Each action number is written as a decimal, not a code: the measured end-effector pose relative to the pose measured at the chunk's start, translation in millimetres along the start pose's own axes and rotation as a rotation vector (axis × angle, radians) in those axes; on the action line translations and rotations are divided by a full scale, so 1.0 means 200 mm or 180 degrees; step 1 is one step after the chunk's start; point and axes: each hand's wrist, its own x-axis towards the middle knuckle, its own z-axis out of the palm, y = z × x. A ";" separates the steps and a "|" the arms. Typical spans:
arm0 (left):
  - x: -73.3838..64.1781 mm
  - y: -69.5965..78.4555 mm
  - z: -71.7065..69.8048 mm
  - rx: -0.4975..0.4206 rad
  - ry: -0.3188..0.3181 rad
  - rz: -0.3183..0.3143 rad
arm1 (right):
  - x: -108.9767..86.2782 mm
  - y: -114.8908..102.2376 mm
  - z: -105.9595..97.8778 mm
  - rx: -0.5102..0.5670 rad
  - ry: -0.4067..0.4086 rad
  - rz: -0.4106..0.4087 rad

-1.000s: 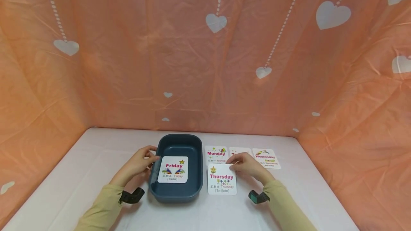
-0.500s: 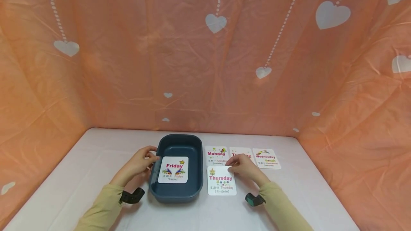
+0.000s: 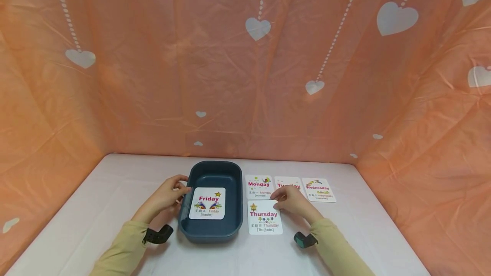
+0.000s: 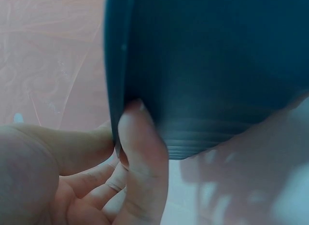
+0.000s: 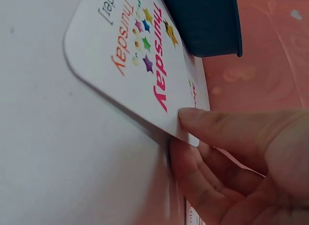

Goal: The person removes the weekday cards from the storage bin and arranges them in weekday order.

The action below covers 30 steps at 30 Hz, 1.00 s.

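Observation:
My left hand (image 3: 163,195) pinches the left rim of a dark blue rectangular bin (image 3: 211,237); in the left wrist view, thumb and finger press its wall (image 4: 203,65) from both sides. A white Friday card (image 3: 207,213) lies inside the bin. To the bin's right, my right hand (image 3: 293,202) pinches the upper right corner of a Thursday card (image 3: 264,224). In the right wrist view the thumb is on the printed face of this card (image 5: 135,85), a finger beneath it, and the gripped corner is lifted off the table.
Behind the Thursday card, a Monday card (image 3: 259,187), a Tuesday card (image 3: 287,180), partly hidden by my right hand, and a Wednesday card (image 3: 319,191) lie in a row. An orange curtain with pale hearts (image 3: 258,28) encloses the white table (image 3: 126,182).
The Thursday card has shifted slightly toward the table's near edge with my right hand, showing more of the Monday card. My left hand and the bin have stayed put.

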 end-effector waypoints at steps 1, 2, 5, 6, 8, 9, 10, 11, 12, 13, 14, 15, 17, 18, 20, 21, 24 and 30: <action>0.00 0.00 0.00 0.0005 0.0007 -0.0014 | 0.00 0.00 0.00 0.0004 0.0009 0.0009; 0.00 0.00 0.00 0.0012 0.0004 -0.0013 | 0.00 0.00 0.00 0.0003 0.0023 0.0010; 0.00 0.00 0.00 0.0027 0.0008 -0.0015 | -0.01 -0.01 0.00 0.0041 0.0073 0.0038; 0.00 0.00 0.00 0.0028 0.0015 -0.0016 | -0.01 -0.01 0.00 0.0041 0.0098 0.0050; 0.00 0.00 0.00 0.0028 0.0017 -0.0002 | -0.01 -0.02 0.00 0.0018 0.0147 0.0074; 0.00 0.00 0.00 0.0030 0.0017 -0.0001 | -0.01 -0.02 0.00 0.0011 0.0168 0.0096; 0.00 0.00 0.00 0.0028 0.0024 -0.0013 | -0.01 -0.02 0.01 -0.0006 0.0188 0.0113; 0.01 0.00 0.00 0.0027 0.0028 -0.0020 | -0.01 -0.02 0.01 -0.0015 0.0201 0.0126; 0.01 0.00 0.00 0.0023 0.0030 -0.0033 | -0.01 -0.02 0.01 -0.0024 0.0212 0.0139; 0.01 0.00 0.00 0.0033 0.0021 -0.0027 | -0.01 -0.02 0.01 -0.0028 0.0220 0.0148; 0.01 0.00 0.00 0.0035 0.0025 -0.0035 | -0.01 -0.02 0.02 -0.0027 0.0228 0.0154; 0.01 0.00 0.00 0.0039 0.0025 -0.0035 | 0.00 -0.02 0.02 -0.0020 0.0238 0.0156; 0.01 -0.01 0.00 0.0041 0.0029 -0.0028 | -0.01 -0.02 0.02 -0.0008 0.0265 0.0155; 0.01 0.00 0.00 0.0036 0.0028 -0.0025 | -0.01 -0.02 0.02 -0.0003 0.0280 0.0155; 0.01 0.00 0.00 0.0016 0.0032 -0.0016 | -0.01 -0.03 0.03 -0.0003 0.0294 0.0169; 0.01 0.00 0.00 0.0005 0.0029 -0.0006 | -0.01 -0.03 0.03 -0.0001 0.0295 0.0178; 0.00 -0.01 0.00 -0.0032 0.0026 -0.0003 | -0.01 -0.02 0.03 -0.0011 0.0275 0.0201; 0.00 -0.01 0.00 -0.0029 0.0037 -0.0032 | -0.01 -0.01 0.04 -0.0037 0.0239 0.0196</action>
